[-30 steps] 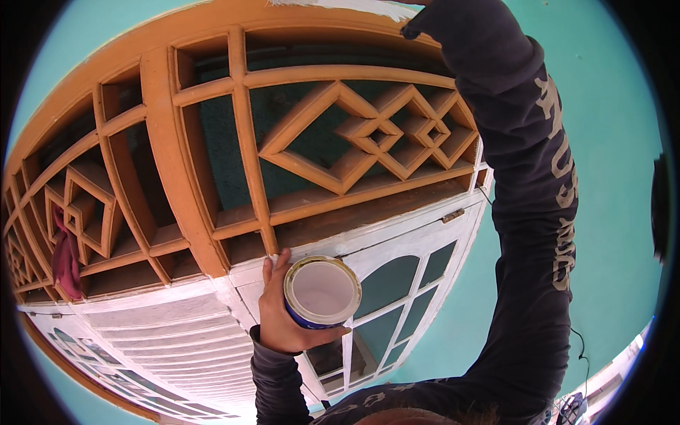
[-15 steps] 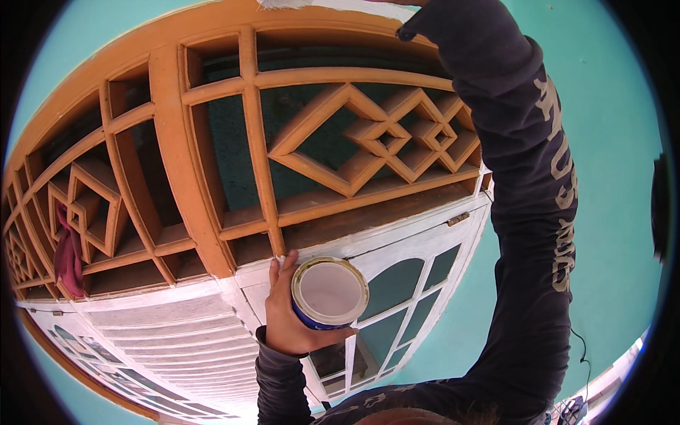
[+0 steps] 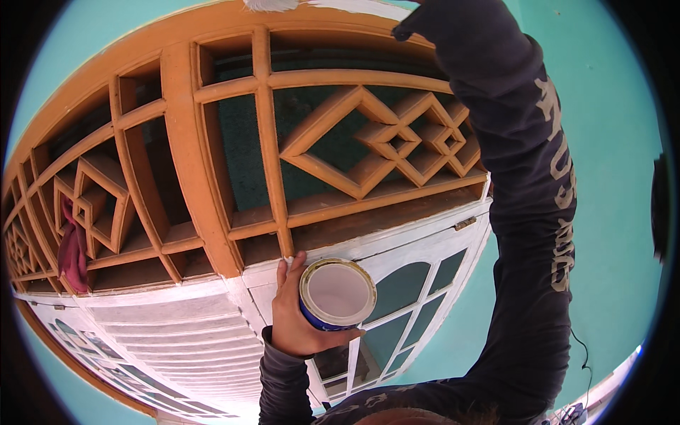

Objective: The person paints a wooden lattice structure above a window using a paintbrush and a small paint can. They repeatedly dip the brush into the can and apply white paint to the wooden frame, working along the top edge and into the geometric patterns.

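Observation:
My left hand point(image 3: 292, 322) is closed round the side of a blue paint can point(image 3: 337, 294) with white paint inside. Its open top faces me, and its rim is smeared. My right arm point(image 3: 524, 177), in a dark sleeve with pale lettering, reaches up past the top edge. The right hand itself is cut off there. Close to that edge shows the white tip of what looks like a paintbrush point(image 3: 271, 4), against the orange wooden frame point(image 3: 177, 134). A wet-looking white stripe point(image 3: 365, 8) lies along the frame's top, near the sleeve cuff.
Orange lattice with diamond shapes point(image 3: 361, 142) fills the upper opening. A dark red cloth point(image 3: 73, 255) hangs from it at left. Below are white louvred shutters point(image 3: 177, 322) and a white glazed window point(image 3: 404, 290). Turquoise wall point(image 3: 609, 177) stands at right, with a black cable point(image 3: 586, 365).
The view has shifted slightly, so the lattice sits a little further right. The white tip at the top has moved left, showing more of the white stripe. My left hand still holds the can.

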A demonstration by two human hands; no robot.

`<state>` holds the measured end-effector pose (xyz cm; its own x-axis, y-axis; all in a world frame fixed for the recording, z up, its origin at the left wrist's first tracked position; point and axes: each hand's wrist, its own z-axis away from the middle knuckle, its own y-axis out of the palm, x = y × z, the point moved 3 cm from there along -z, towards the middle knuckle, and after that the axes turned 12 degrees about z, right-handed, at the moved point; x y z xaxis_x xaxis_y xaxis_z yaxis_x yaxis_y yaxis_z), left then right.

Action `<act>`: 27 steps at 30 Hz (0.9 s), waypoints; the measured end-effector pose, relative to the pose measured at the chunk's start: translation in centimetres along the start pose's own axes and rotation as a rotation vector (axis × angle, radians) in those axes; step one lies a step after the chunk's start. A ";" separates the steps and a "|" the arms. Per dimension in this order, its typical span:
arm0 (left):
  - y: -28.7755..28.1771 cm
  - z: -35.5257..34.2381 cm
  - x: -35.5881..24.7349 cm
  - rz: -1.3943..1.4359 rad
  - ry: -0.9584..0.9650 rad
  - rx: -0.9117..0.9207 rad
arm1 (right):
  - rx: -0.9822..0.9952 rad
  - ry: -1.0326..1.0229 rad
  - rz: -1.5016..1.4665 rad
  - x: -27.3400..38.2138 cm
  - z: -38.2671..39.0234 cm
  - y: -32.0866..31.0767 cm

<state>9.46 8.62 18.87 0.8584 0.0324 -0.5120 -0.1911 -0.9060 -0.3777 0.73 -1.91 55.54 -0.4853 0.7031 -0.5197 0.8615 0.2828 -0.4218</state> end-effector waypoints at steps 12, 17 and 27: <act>0.3 -0.3 -0.2 -0.004 0.061 0.003 | -0.253 0.264 0.185 -3.7 6.9 -6.0; -0.2 -0.1 -0.3 0.011 0.043 -0.017 | -0.156 0.386 0.269 -7.4 9.0 -5.6; 0.2 -0.2 0.0 0.014 0.058 0.002 | -0.322 0.247 0.497 -8.6 10.1 -3.3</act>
<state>9.54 8.34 18.98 0.8818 -0.0047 -0.4716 -0.2040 -0.9053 -0.3724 0.58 -15.50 53.87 -0.0003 0.9196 -0.3928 0.9952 0.0386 0.0897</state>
